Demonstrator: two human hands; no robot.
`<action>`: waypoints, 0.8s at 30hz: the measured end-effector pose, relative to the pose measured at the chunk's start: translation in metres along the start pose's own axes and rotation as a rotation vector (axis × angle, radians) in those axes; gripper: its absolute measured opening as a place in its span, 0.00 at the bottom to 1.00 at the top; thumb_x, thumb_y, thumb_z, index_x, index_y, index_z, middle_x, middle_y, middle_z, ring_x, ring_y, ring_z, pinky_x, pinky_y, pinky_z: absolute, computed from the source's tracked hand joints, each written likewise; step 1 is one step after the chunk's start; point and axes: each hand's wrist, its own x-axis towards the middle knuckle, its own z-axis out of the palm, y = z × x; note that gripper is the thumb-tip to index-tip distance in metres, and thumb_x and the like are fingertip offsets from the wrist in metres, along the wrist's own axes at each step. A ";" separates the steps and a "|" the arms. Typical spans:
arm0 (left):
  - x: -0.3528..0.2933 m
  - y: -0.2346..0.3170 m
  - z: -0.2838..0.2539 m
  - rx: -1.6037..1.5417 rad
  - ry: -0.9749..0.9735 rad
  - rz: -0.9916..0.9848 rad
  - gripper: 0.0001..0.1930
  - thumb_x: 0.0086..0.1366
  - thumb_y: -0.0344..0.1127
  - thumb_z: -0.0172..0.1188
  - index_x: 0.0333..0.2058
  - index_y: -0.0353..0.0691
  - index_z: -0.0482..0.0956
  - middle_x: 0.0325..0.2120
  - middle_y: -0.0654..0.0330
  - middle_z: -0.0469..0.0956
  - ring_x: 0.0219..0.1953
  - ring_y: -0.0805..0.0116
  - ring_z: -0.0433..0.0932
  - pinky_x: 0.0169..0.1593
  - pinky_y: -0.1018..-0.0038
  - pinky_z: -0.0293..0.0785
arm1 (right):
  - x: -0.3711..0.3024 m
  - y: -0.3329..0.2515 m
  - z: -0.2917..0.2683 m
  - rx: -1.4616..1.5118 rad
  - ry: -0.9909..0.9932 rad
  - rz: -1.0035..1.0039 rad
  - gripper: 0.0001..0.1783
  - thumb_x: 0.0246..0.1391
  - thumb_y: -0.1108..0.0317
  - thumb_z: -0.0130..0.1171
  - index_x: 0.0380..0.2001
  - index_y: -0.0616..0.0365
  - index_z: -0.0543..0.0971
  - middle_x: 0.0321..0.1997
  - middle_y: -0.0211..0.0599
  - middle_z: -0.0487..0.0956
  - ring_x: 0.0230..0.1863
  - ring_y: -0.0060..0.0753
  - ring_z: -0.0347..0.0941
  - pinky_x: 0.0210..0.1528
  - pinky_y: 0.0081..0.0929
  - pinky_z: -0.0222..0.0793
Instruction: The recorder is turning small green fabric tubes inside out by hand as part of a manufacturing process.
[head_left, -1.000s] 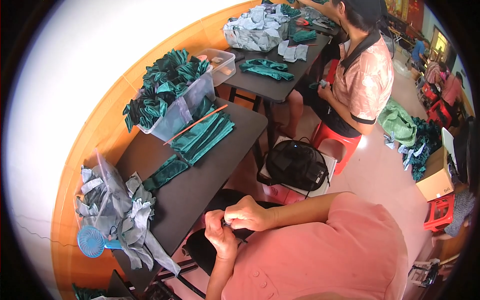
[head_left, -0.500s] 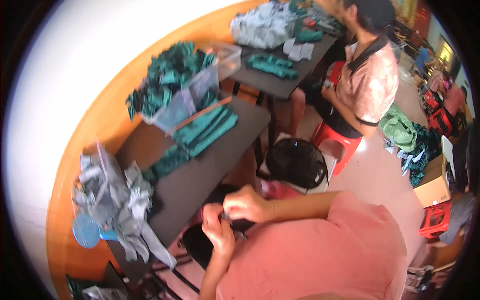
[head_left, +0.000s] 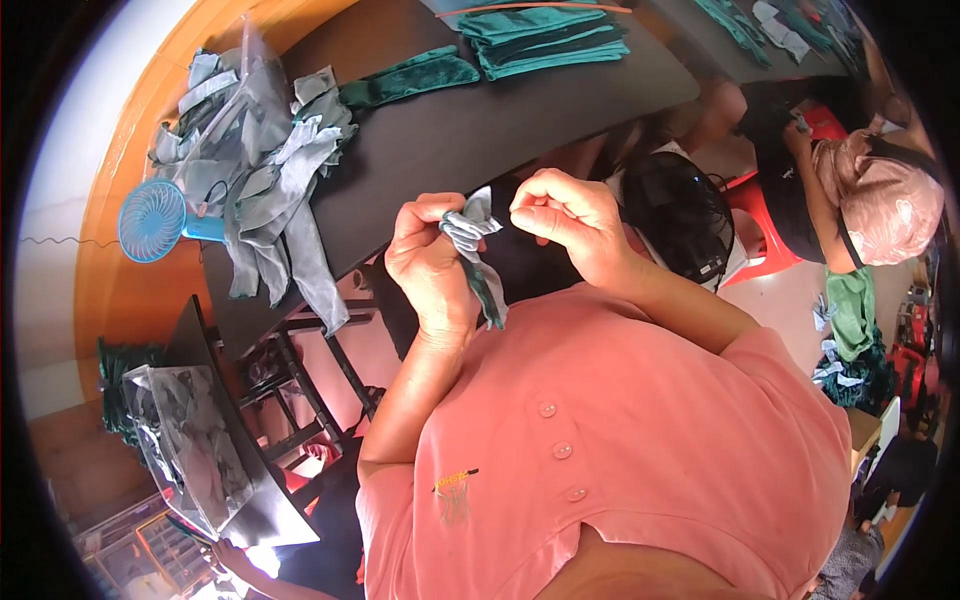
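A dark tabletop (head_left: 420,150) bore a heap of grey cloth strips (head_left: 290,190) and a folded green stack (head_left: 540,40). The right hand (head_left: 585,225) had curled fingers, contents indeterminable. Just beside it, the left hand (head_left: 425,265) had its fingers closed on a bunched grey-green strip (head_left: 466,234).

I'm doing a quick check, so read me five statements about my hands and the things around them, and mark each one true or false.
1. The left hand holds a grey-and-green cloth strip. True.
2. The right hand is clasped around the left hand. False: the right hand is apart from it.
3. Folded green cloths lie on the dark table. True.
4. The small fan is red. False: the small fan is blue.
5. Some grey cloths hang over the table's edge. True.
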 end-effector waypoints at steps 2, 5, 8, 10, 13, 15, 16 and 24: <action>0.000 -0.001 0.002 0.043 0.016 0.022 0.10 0.53 0.12 0.48 0.30 0.33 0.72 0.32 0.55 0.77 0.24 0.72 0.74 0.29 0.78 0.70 | 0.002 0.003 0.000 0.097 -0.073 0.204 0.08 0.60 0.65 0.58 0.33 0.59 0.77 0.26 0.27 0.74 0.25 0.17 0.68 0.28 0.17 0.62; 0.002 -0.009 -0.010 0.029 -0.034 0.109 0.14 0.51 0.10 0.45 0.31 0.31 0.75 0.33 0.59 0.76 0.29 0.75 0.73 0.32 0.81 0.70 | 0.010 -0.003 0.009 0.233 -0.154 0.414 0.11 0.61 0.59 0.56 0.33 0.57 0.77 0.25 0.26 0.75 0.24 0.17 0.69 0.26 0.17 0.60; -0.002 -0.005 -0.003 0.095 -0.098 0.245 0.17 0.51 0.09 0.42 0.33 0.31 0.77 0.32 0.57 0.76 0.31 0.72 0.76 0.35 0.78 0.75 | 0.010 -0.004 0.017 0.246 -0.076 0.474 0.09 0.60 0.63 0.57 0.36 0.58 0.79 0.28 0.24 0.75 0.28 0.15 0.69 0.28 0.17 0.64; -0.008 0.004 0.007 0.056 -0.109 0.099 0.20 0.51 0.10 0.42 0.36 0.32 0.80 0.36 0.58 0.76 0.35 0.71 0.76 0.40 0.77 0.74 | 0.008 -0.003 0.015 0.173 0.063 0.444 0.11 0.59 0.66 0.56 0.41 0.61 0.79 0.28 0.26 0.75 0.26 0.16 0.68 0.28 0.17 0.65; -0.003 -0.007 0.005 -0.261 -0.211 -0.095 0.17 0.51 0.10 0.45 0.36 0.31 0.77 0.30 0.58 0.77 0.27 0.72 0.77 0.30 0.79 0.73 | 0.007 0.010 0.006 0.165 0.089 0.344 0.11 0.58 0.70 0.54 0.40 0.66 0.78 0.27 0.28 0.74 0.24 0.16 0.66 0.26 0.16 0.64; -0.010 0.002 0.004 -0.137 -0.207 -0.118 0.15 0.51 0.11 0.46 0.36 0.31 0.76 0.27 0.60 0.77 0.24 0.74 0.77 0.25 0.80 0.71 | 0.006 0.006 0.009 0.222 0.060 0.284 0.09 0.56 0.72 0.54 0.36 0.67 0.77 0.25 0.28 0.72 0.23 0.16 0.63 0.25 0.16 0.63; -0.009 0.000 0.000 0.018 -0.198 -0.056 0.15 0.51 0.12 0.47 0.35 0.32 0.76 0.27 0.61 0.77 0.23 0.77 0.76 0.24 0.80 0.69 | 0.006 0.007 0.010 0.231 0.035 0.279 0.09 0.56 0.72 0.54 0.36 0.67 0.77 0.25 0.28 0.72 0.23 0.16 0.63 0.25 0.16 0.63; -0.016 0.004 0.004 -0.049 -0.230 0.054 0.11 0.49 0.12 0.52 0.30 0.29 0.80 0.29 0.60 0.68 0.23 0.73 0.74 0.22 0.78 0.67 | 0.013 0.017 -0.004 0.272 -0.091 0.249 0.03 0.52 0.74 0.55 0.28 0.64 0.74 0.23 0.27 0.69 0.22 0.16 0.61 0.22 0.15 0.59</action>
